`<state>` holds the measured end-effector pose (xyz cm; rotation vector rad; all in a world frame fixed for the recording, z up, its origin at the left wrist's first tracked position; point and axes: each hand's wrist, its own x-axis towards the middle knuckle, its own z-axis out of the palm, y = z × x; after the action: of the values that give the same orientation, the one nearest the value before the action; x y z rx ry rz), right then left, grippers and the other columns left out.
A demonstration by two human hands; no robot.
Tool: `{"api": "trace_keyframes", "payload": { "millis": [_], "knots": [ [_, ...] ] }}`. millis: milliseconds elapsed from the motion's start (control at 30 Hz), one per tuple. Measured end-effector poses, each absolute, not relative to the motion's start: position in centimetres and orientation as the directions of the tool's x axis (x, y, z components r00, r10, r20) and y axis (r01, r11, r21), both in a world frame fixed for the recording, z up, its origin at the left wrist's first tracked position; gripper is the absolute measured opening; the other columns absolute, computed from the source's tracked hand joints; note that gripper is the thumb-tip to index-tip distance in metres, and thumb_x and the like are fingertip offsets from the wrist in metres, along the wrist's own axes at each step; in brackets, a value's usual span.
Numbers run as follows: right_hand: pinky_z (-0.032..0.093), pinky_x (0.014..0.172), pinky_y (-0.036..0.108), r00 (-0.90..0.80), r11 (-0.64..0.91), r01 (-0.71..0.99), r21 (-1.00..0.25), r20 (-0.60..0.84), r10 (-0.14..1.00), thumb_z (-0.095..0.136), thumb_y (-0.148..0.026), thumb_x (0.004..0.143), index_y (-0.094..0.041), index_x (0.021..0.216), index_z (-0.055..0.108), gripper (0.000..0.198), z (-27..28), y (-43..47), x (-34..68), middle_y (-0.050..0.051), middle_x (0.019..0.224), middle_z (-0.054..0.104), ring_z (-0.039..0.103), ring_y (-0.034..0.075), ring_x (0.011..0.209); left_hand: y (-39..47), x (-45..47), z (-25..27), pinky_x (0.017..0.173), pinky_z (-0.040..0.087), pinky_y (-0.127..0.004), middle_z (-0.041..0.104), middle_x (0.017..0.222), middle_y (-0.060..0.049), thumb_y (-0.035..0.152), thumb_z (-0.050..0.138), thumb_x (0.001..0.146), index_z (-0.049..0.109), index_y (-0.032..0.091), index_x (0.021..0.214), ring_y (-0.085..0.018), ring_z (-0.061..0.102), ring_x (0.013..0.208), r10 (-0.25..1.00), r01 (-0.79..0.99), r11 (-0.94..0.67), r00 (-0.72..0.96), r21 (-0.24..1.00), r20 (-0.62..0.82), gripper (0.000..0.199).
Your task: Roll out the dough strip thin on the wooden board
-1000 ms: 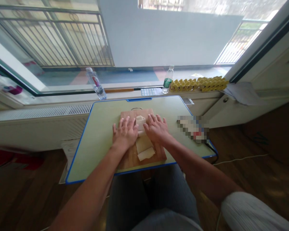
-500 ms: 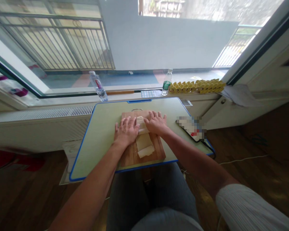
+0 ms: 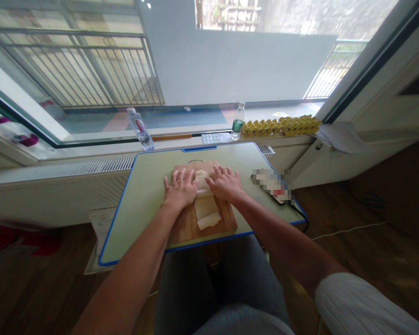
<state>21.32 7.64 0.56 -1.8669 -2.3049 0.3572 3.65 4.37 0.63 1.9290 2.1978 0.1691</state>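
Note:
A pale sheet of what looks like dough (image 3: 206,204) lies lengthwise on a wooden cutting board (image 3: 185,228). Its near end has a lighter flap, and a whitish ridge crosses it between my hands; I cannot tell whether that is a fold or a thin roller. My left hand (image 3: 181,188) rests palm down at the left side of the sheet, fingers spread. Opposite it, my right hand (image 3: 226,182) lies flat with fingers apart, its thumb reaching to the sheet's right edge. What lies under the palms is hidden.
The board lies on a light green folding table (image 3: 136,200) with a blue rim. A blurred-out flat device (image 3: 274,188) with a black cord lies on the right. Two plastic bottles (image 3: 139,130) and yellow corrugated trays (image 3: 281,126) line the windowsill.
Both hands have slid slightly toward me over the board, still spread flat. The view has shifted a little; the sheet lies much as before.

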Motion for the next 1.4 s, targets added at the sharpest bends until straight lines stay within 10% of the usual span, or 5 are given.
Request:
{"api": "trace_keyframes", "payload": {
  "millis": [1400],
  "knots": [
    [0.04,0.122,0.059,-0.222,0.225,0.932,-0.284,0.046,0.974,0.037,-0.036,0.1,-0.017,0.167,0.036,0.07,0.3,9.6,21.2,0.013,0.17,0.045,0.042,0.034,0.152,6.2,3.4,0.3,0.133,0.019,-0.068,0.033,0.179,-0.008,0.058,0.02,0.107,0.039,0.03,0.168,-0.033,0.026,0.165,0.996,0.969,0.076,-0.064,0.236,-0.059,0.07]
  ]
}}
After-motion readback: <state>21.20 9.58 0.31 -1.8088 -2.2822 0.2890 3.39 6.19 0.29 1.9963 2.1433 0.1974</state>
